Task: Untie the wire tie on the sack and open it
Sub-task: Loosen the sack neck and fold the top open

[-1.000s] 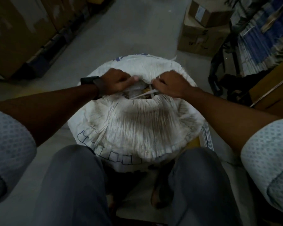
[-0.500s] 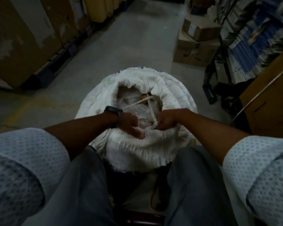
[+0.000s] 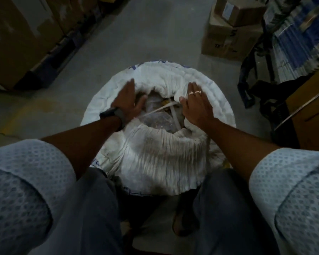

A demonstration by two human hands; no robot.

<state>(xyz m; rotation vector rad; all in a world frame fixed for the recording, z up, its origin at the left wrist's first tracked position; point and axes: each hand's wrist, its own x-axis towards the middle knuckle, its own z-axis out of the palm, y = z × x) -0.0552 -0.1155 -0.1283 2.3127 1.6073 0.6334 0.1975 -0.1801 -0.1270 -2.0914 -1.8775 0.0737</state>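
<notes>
A big white woven sack [image 3: 160, 159] stands on the floor between my knees, its mouth pulled apart and its pleated rim rolled outward. Clear plastic packing [image 3: 158, 120] shows inside, with pale strap-like ties [image 3: 162, 108] lying across the opening. My left hand [image 3: 128, 102], with a dark watch on its wrist, lies flat with fingers spread on the left rim. Flat on the right rim rests my right hand [image 3: 196, 105], wearing rings, fingers extended. Neither hand grips anything that I can see.
Cardboard boxes [image 3: 228, 28] are stacked at the back right. A dark rack with blue-and-white stacked goods [image 3: 293, 39] stands at the right. Large brown cartons on a dark pallet [image 3: 22, 37] line the left. Grey concrete floor [image 3: 145, 34] stretches beyond the sack.
Both hands let go of the near rim, where they were clenched, and moved outward to the left and right rims, now flat. The sack's mouth is wider.
</notes>
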